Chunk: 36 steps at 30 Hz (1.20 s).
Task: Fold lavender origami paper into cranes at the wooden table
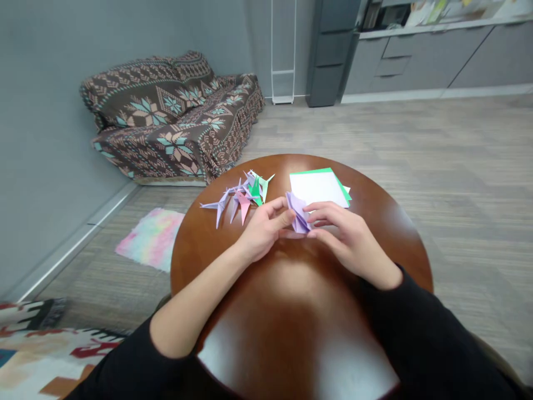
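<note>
A piece of purple origami paper point(297, 206), partly folded with layered flaps, is held up over the table. My left hand point(265, 226) pinches its left side, thumb in front and fingers behind. On the other side, my right hand point(343, 229) has its thumb and fingertips closed at the paper's right edge. Left of my hands lies a cluster of folded paper cranes: purple ones point(220, 206), a pink one point(243, 203), a green one point(256, 190) and a pale green one point(265, 183). Just behind the purple paper is a stack of paper sheets point(316, 186), white on top with green beneath.
The round brown wooden table point(291, 311) has a glossy top. Beyond it on the left stands a sofa point(179, 119) under a patterned cover. A pastel fluffy mat point(147, 239) lies on the floor. Grey cabinets point(425, 64) line the far right wall.
</note>
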### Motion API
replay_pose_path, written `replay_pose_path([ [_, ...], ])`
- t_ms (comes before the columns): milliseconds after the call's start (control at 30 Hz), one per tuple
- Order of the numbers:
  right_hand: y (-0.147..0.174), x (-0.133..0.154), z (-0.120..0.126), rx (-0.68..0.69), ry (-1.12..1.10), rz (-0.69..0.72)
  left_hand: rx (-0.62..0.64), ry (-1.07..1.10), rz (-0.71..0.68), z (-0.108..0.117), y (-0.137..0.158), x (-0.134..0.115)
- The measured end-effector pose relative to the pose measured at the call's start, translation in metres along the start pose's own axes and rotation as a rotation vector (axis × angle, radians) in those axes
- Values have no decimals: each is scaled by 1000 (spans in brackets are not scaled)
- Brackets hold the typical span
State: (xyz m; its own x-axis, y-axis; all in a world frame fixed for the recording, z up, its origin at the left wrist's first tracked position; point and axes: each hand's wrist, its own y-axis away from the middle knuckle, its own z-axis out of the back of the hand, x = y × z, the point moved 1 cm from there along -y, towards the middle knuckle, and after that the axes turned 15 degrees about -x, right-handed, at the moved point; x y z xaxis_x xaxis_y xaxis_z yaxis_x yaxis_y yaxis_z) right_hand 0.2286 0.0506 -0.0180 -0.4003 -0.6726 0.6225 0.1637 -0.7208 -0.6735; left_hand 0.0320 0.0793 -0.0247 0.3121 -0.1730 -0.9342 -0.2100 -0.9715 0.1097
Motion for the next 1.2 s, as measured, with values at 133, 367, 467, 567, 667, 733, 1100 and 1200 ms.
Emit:
replay_pose_path([
  [133, 3, 0, -1, -43, 43, -161, -43, -14, -52, 0, -1, -2],
  [367, 1, 6, -2, -149, 38, -149, 16, -135, -189, 0, -2, -1],
  [467, 2, 8, -5, -77, 156, -24, 63, -190, -233, -2, 1, 0],
  [567, 5, 8, -7, -28, 198, 97, 81, -272, -231, -5, 5, 0],
  [667, 6, 6, -8, -20, 266, 160, 64, -346, -264, -6, 8, 1],
  [733, 6, 5, -7, -40, 303, 183, 46, -377, -307, -5, 7, 2],
  [1100, 8, 4, -8, -90, 220, 93, -27, -441, -542, -2, 5, -6],
  [1200, 7, 3, -7, -90, 219, 106, 43, -372, -439, -3, 7, -4],
])
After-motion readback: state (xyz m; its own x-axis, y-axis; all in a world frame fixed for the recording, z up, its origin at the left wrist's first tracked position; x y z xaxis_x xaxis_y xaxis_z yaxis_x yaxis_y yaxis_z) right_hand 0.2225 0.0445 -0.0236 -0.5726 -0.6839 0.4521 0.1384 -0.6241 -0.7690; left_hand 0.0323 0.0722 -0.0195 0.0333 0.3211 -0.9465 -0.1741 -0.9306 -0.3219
